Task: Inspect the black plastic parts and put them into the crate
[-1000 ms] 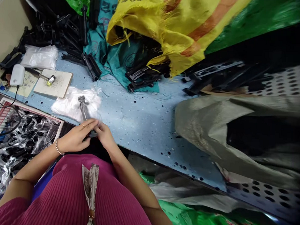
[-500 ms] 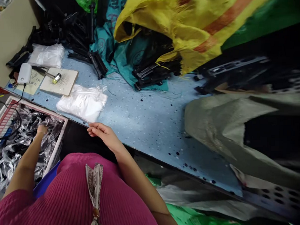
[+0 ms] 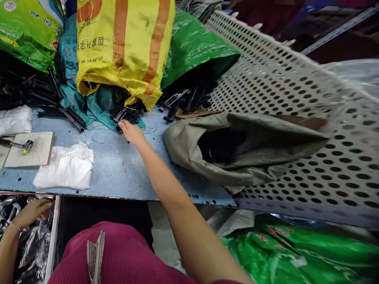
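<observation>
My right hand (image 3: pixel 130 131) reaches far across the blue table (image 3: pixel 120 168), fingers stretched toward the black plastic parts (image 3: pixel 126 113) spilling from the yellow sack (image 3: pixel 124 40); nothing is in it. My left hand (image 3: pixel 33 211) hangs low at the left over a box of shiny bagged black parts (image 3: pixel 0 226), fingers curled at the box edge; whether they hold anything I cannot see. A stack of clear plastic bags (image 3: pixel 64 170) lies near the table's front edge.
A small hammer (image 3: pixel 20 145) rests on a pale board (image 3: pixel 30 149) at the left. A grey-green sack (image 3: pixel 239 148) lies open at the right, against a white perforated panel (image 3: pixel 302 121). Green and teal sacks and more black parts crowd the back.
Both hands let go of the bagged part they held together. My left hand dropped to the box at the left. My right hand stretched forward to the black parts by the yellow sack.
</observation>
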`<state>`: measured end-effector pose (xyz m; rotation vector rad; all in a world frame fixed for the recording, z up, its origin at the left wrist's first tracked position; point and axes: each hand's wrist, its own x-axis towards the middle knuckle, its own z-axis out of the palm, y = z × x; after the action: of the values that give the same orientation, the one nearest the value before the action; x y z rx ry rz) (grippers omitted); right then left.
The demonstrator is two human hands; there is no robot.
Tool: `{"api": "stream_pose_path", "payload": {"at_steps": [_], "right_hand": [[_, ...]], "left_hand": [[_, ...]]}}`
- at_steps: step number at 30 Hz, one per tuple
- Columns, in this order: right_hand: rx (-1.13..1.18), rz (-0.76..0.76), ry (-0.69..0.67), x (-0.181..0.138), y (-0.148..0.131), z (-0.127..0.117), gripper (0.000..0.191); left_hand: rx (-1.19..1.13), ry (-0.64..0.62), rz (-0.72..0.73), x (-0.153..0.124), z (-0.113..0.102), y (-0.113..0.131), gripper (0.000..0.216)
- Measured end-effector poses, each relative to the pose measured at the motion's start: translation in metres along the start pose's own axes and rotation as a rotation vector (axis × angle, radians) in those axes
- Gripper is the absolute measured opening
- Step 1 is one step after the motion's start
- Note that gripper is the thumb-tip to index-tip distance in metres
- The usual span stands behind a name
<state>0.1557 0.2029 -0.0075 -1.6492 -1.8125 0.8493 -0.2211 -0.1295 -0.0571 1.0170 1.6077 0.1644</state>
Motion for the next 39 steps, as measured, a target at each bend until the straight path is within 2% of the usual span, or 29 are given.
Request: {"api": "stream_pose_path", "payload": {"at_steps": [2,3,5,7,9,11,13,15,17,19,21,24,28,31,33,34,37,38,39], "right_hand": [[-0.002,-0.001,-0.004,0.008,0.000,0.002,0.020],[-0.006,-0.008,0.000,0.001,0.001,0.006,0.023],[-0.013,-0.058,0.006,-0.034,0.003,0.017,0.027],[-0.044,-0.239,-0.010,-0.086,0.004,0.029,0.023],[-0.061,-0.439,-0.109,-0.138,0.004,0.039,0.023],[0.011,-0.593,-0.237,-0.173,0.002,0.040,0.024],[0.118,-0.592,-0.229,-0.182,0.003,0.033,0.030],[0.131,-0.498,-0.093,-0.167,0.005,0.021,0.035],[0.033,-0.447,0.017,-0.139,0.008,0.011,0.037],[-0.041,-0.455,0.010,-0.115,0.010,0.008,0.044],[-0.006,-0.402,-0.038,-0.104,0.010,0.011,0.052],[0.092,-0.355,-0.134,-0.120,0.012,0.020,0.060],[-0.014,-0.543,-0.192,-0.167,0.019,0.029,0.058],[0.041,-0.464,-0.315,-0.173,0.023,0.026,0.055],[0.128,-0.348,-0.335,-0.149,0.022,0.018,0.053],[0.155,-0.275,-0.283,-0.129,0.020,0.014,0.049],[0.134,0.025,0.028,-0.051,0.011,0.002,0.028],[0.168,0.136,0.089,-0.024,0.009,0.000,0.031],[0.180,0.174,0.108,-0.001,0.007,-0.002,0.038]], "left_hand": [[-0.126,-0.063,0.104,-0.003,0.009,0.036,0.036],[-0.181,-0.084,0.175,-0.003,0.015,0.058,0.039],[-0.291,-0.068,0.315,0.005,0.032,0.106,0.045],[-0.470,0.019,0.427,0.026,0.050,0.152,0.056],[-0.685,0.107,0.501,0.054,0.069,0.191,0.073],[-0.800,0.148,0.490,0.076,0.085,0.217,0.079],[-0.812,0.124,0.455,0.084,0.097,0.231,0.072],[-0.794,0.057,0.450,0.078,0.104,0.238,0.063],[-0.775,0.008,0.453,0.069,0.109,0.242,0.061],[-0.752,0.028,0.466,0.064,0.114,0.246,0.065],[-0.722,0.087,0.482,0.067,0.116,0.250,0.067],[-0.710,0.198,0.495,0.078,0.111,0.255,0.060],[-0.646,0.338,0.506,0.087,0.097,0.256,0.042],[-0.496,0.364,0.531,0.095,0.094,0.248,0.044],[-0.349,0.388,0.550,0.103,0.103,0.239,0.045],[-0.254,0.409,0.551,0.107,0.110,0.236,0.044],[0.080,0.439,0.513,0.115,0.142,0.230,0.037],[0.177,0.433,0.498,0.116,0.152,0.230,0.036],[0.256,0.425,0.494,0.116,0.160,0.230,0.035]]}}
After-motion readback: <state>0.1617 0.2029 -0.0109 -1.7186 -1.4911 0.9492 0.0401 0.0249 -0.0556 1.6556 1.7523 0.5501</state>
